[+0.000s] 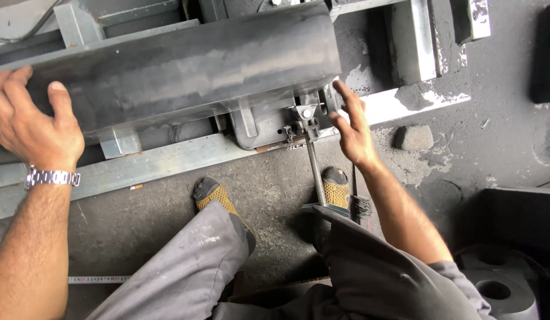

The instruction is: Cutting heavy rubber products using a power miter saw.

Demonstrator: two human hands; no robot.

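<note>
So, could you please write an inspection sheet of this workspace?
Surface: dark, dusty concrete floor.
Job's things: large dark roller on a grey steel frame; threaded rod at its end bracket.
Clutter: stone block; tape measure; black rubber rings.
Grips: left hand flat on the roller; right hand open near its end.
Cables: nothing seen.
Surroundings: steel channel pieces.

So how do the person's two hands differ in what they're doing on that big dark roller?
The left hand lies flat with fingers spread on the dark roller, near its left end; the right hand is held edge-on with fingers straight, at the roller's right end beside the threaded rod, and contact there is unclear. The left wrist wears a metal watch; the right wrist is bare. Both hands are bare and open, gripping nothing.
</note>
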